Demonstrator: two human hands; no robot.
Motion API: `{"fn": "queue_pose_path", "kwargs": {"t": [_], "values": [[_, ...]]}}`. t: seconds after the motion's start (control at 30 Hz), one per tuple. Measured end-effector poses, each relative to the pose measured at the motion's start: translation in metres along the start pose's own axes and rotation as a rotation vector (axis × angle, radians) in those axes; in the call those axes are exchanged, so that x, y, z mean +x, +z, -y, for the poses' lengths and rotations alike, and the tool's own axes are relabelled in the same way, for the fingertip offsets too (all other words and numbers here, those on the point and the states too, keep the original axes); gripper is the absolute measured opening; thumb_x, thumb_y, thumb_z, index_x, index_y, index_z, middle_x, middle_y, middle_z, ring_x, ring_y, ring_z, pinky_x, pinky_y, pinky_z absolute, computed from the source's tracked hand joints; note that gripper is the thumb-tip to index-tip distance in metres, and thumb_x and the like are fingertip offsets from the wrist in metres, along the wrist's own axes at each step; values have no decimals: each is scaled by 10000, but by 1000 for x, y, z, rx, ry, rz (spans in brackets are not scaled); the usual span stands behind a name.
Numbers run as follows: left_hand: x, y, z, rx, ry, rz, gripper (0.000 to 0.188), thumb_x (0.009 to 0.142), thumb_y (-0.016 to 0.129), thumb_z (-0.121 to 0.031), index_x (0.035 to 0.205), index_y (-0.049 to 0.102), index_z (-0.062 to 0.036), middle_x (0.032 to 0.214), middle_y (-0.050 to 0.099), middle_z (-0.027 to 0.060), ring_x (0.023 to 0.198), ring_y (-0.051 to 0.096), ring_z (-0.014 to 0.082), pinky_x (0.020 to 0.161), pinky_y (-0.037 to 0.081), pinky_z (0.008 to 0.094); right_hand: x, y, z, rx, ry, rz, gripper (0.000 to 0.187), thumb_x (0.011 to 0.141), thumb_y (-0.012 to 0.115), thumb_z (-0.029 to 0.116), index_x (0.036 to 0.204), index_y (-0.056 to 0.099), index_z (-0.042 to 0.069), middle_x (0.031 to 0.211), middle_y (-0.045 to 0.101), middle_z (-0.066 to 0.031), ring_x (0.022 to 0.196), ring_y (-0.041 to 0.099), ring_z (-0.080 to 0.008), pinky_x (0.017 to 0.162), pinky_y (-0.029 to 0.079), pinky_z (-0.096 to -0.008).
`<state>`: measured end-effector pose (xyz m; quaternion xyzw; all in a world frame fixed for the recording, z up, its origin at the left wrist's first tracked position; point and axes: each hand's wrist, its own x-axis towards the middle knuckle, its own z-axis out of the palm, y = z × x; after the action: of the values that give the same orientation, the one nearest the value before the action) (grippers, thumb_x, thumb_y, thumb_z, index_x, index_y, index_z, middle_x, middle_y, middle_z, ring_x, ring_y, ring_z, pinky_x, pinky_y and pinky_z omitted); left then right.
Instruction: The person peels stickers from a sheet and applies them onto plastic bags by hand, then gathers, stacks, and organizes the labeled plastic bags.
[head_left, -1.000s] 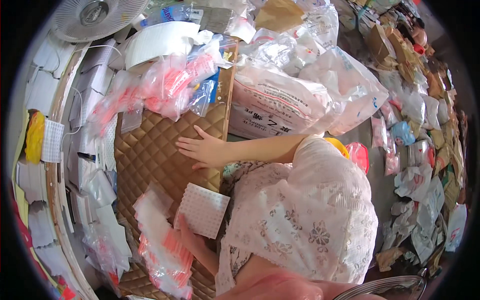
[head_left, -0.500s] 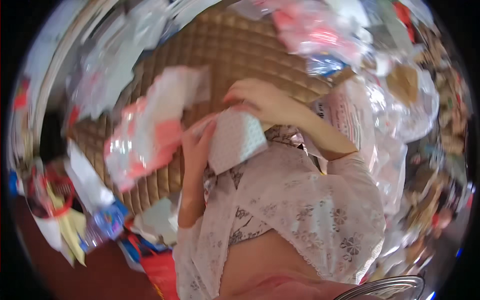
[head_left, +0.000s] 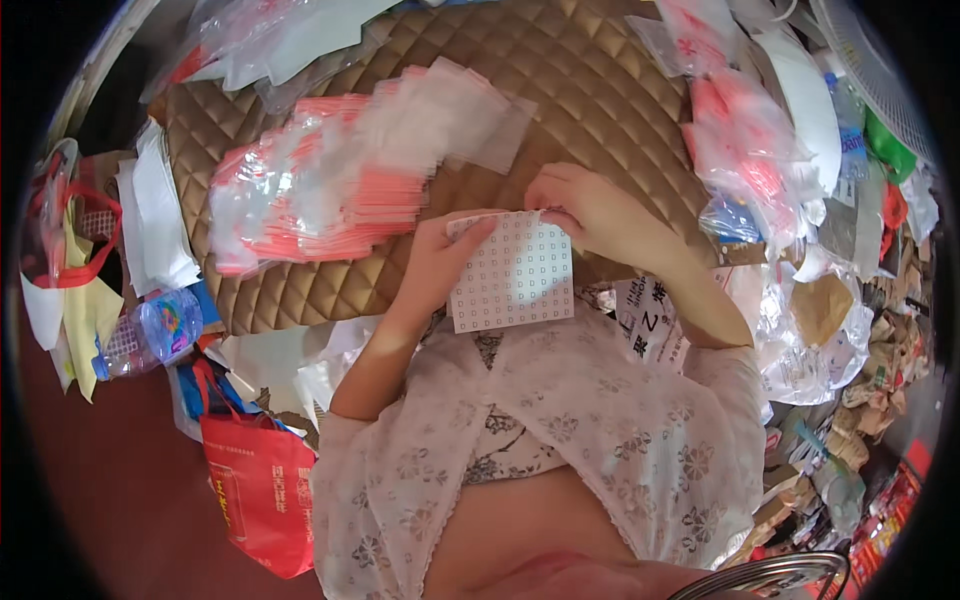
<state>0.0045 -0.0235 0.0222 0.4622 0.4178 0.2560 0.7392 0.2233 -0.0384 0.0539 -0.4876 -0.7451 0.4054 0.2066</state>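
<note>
A white sheet [head_left: 512, 278] covered in rows of small dark printed marks is held upright in front of my body, above the near edge of the table. My left hand [head_left: 447, 258] pinches its upper left corner, thumb on the printed face. At the upper right corner, the bent fingers of my right hand [head_left: 590, 215] close on the sheet's edge; part of the grip is hidden behind the hand. Beyond my left hand, a fanned row of clear plastic bags with red edges [head_left: 350, 190] lies on the brown quilted table cover [head_left: 590, 80].
More red-and-clear bags [head_left: 745, 130] are heaped at the far right, near a white fan grille [head_left: 885, 60]. White papers [head_left: 160, 210], a plastic bottle [head_left: 160, 335] and a red carrier bag [head_left: 258, 490] sit at the left. Crumpled brown paper [head_left: 880, 370] piles up at the right.
The sheet has turned from tilted to nearly square-on, its printed face toward me. My right hand has moved to its upper right corner. The whole view has shifted and sharpened.
</note>
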Motion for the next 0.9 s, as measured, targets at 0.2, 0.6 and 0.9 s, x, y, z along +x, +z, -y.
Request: {"fn": "queue_pose_path", "kwargs": {"t": [0.2, 0.6, 0.9], "values": [[14, -18, -12, -199, -211, -82, 246, 893, 580, -188, 1001, 649, 22, 850, 666, 45, 725, 610, 82, 644, 480, 217, 12, 21, 4, -398, -158, -226, 205, 741, 629, 89, 931, 586, 26, 872, 560, -95, 855, 561, -255, 695, 478, -355], [73, -51, -8, 1638, 764, -202, 295, 823, 567, -203, 1075, 584, -51, 1202, 517, 130, 1118, 477, 269, 895, 408, 408, 104, -14, -74, 332, 101, -211, 239, 752, 598, -69, 950, 503, 25, 943, 500, -26, 873, 509, -98, 744, 471, -238], [72, -38, 4, 1458, 694, -92, 324, 789, 614, -197, 1083, 592, -62, 1093, 579, 90, 1087, 512, 257, 947, 385, 447, 119, -27, -57, -535, 125, -266, 279, 688, 664, -5, 887, 475, 46, 849, 484, -106, 767, 540, -236, 648, 472, -305]]}}
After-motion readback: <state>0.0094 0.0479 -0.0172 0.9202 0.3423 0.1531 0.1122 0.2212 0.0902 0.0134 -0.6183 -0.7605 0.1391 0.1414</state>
